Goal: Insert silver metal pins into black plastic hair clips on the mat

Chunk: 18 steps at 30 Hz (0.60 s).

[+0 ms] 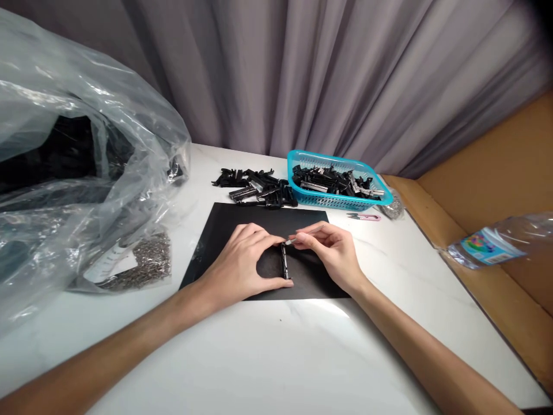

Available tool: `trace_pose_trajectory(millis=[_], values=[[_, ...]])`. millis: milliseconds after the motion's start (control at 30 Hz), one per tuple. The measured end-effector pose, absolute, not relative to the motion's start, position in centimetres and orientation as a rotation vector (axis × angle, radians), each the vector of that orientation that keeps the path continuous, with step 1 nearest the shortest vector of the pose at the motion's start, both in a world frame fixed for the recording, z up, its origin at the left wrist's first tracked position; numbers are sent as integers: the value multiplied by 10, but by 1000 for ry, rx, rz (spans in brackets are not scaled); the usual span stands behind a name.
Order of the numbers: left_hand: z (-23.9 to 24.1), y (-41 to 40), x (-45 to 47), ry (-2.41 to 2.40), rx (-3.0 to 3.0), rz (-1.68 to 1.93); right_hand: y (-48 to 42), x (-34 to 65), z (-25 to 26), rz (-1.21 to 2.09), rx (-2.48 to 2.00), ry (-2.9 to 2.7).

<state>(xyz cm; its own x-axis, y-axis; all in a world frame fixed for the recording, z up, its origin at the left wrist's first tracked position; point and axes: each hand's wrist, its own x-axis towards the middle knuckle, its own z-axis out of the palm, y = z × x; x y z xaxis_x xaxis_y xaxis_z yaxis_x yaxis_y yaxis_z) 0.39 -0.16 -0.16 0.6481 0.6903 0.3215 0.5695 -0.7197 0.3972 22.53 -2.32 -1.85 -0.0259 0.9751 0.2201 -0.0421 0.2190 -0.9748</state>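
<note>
My left hand (246, 259) rests on a black mat (224, 230) and pinches a narrow black clip part (286, 264) upright between thumb and forefinger. My right hand (330, 248) is closed in a pinch on a small silver metal piece (290, 242), held against the top end of the black part. A loose pile of black clip parts (257, 187) lies behind the mat. Beside it stands a turquoise basket (341, 202) holding several more black and silver parts.
A big clear plastic bag (78, 173) with dark contents fills the left side, and a smaller bag of silver metal pieces (142, 262) lies in front of it. Pink snips (365, 217) lie by the basket. At right stand a cardboard box (496, 196) and a plastic bottle (496, 245).
</note>
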Motion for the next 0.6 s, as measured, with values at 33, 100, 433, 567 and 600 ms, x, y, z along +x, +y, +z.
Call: trace_pose_trajectory(millis=[33,100,433,567,600], values=[[-2,-2,4,1020,2603,666,-23,225,-19,1093,-998,-1298],[-2,-1,4,1027,2593,664,-23,226,-19,1098,-991,-1310],[-1,1,6,994,2507,688,-24,227,-15,884,-1029,-1509],[-1,2,7,988,2483,704,-25,227,-14,811,-1038,-1558],[-1,2,7,990,2485,701,-25,226,-14,807,-1037,-1564]])
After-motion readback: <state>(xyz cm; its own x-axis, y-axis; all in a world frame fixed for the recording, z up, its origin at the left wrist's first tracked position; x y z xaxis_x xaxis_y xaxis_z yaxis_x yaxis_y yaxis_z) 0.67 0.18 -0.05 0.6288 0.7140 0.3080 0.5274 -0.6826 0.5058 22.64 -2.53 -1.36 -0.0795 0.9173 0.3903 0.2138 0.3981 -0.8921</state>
